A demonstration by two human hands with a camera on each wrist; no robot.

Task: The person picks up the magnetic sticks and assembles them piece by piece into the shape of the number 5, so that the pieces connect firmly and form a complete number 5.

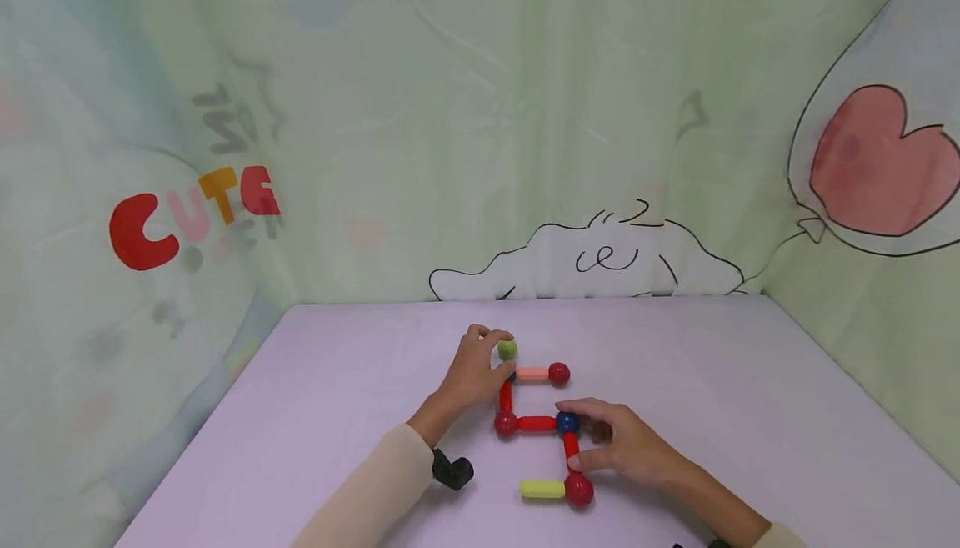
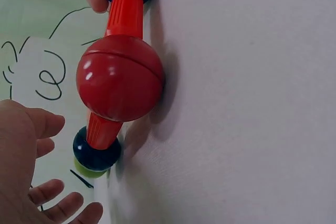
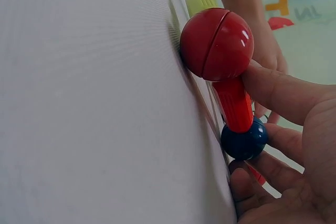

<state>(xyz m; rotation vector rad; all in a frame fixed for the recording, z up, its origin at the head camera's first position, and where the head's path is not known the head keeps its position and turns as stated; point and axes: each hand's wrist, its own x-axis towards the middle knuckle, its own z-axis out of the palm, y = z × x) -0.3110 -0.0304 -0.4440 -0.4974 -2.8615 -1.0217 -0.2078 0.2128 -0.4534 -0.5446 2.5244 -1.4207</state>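
Observation:
A flat zigzag of magnetic sticks and balls lies on the table. My left hand (image 1: 474, 369) is at its far end, index fingertip by the green ball (image 1: 507, 349) and thumb by a blue ball that it partly covers. A pink stick (image 1: 533, 374) leads from there to a red ball (image 1: 559, 374). Red sticks (image 1: 537, 424) join another red ball (image 2: 119, 77) to a second blue ball (image 1: 567, 423). My right hand (image 1: 630, 444) holds the near part, fingers at that blue ball and thumb against the near red ball (image 3: 217, 44). A yellow stick (image 1: 542, 490) extends left from it.
The table (image 1: 360, 381) has a pale lilac cover. Behind it hangs a printed curtain (image 1: 360, 114) with letters and drawings. A black device (image 1: 453, 471) sits at the left wrist, close over the table.

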